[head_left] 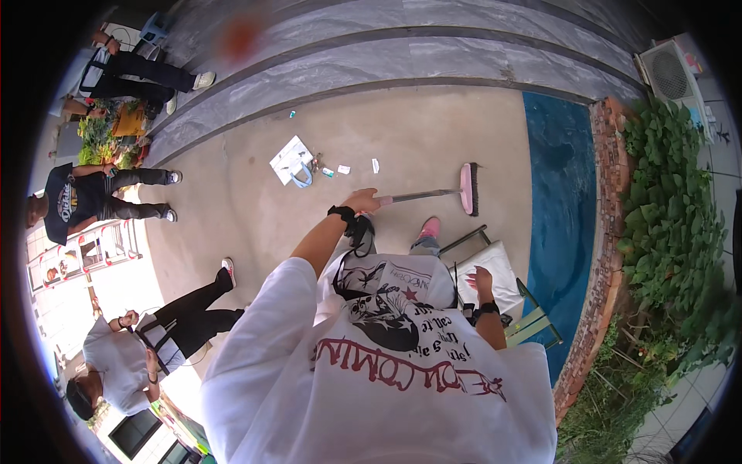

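Note:
My left hand [362, 201], with a black strap on its wrist, is stretched forward and closed around the end of a grey broom handle [421, 195]. The broom's pink head [468, 188] rests on the concrete ahead to the right. My right hand [481, 283] hangs low beside my white printed shirt, over a white pan with a green and grey frame [506, 271]. Whether its fingers grip anything cannot be made out. A white paper bag [292, 160] and small scraps [344, 169] lie on the ground left of the broom.
A blue mat or pool surface [560, 209] runs along the right, edged by a brick border [610, 232] and green plants [672, 216]. Grey stone steps [386, 69] cross the far side. Three people [93, 193] stand or sit at the left. An air-conditioner unit [668, 73] sits far right.

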Demonstrator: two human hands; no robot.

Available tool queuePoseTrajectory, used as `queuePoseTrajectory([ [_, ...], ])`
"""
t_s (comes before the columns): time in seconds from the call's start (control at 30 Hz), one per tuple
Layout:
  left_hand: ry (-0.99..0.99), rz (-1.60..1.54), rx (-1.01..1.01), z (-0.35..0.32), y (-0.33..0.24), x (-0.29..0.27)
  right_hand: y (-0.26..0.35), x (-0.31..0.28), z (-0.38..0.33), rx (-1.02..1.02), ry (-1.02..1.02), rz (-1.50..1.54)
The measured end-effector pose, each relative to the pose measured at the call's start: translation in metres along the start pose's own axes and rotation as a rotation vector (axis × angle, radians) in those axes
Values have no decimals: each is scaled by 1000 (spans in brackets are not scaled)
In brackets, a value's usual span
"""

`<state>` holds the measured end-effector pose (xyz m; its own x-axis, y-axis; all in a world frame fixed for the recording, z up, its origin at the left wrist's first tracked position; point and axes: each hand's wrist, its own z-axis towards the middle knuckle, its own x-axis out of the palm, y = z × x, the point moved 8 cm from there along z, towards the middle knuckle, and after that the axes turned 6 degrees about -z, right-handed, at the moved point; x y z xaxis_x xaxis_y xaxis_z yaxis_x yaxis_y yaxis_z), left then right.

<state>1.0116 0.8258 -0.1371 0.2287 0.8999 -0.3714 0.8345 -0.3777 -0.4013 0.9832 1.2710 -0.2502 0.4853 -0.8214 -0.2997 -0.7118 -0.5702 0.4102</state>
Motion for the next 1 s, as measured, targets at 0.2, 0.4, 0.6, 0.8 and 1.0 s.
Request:
queuePoseTrajectory([
  [0.2,123,-73,-102,-21,155,-13,41,11,30,-103,27,-278],
  [0.4,18,-423,-170,-130,188,-33,153,80,-10,-374,161,-449],
  [0.6,-203,-562,-255,-185,212,-81,196,125,-23,-693,254,-388],
  [0.8,-365,-833,-223,-121,227,-103,151,81,17,-526,194,-333],
  [1.0,-428,-1277,-119,6,203,-122,107,52,-7,-290,105,-405],
])
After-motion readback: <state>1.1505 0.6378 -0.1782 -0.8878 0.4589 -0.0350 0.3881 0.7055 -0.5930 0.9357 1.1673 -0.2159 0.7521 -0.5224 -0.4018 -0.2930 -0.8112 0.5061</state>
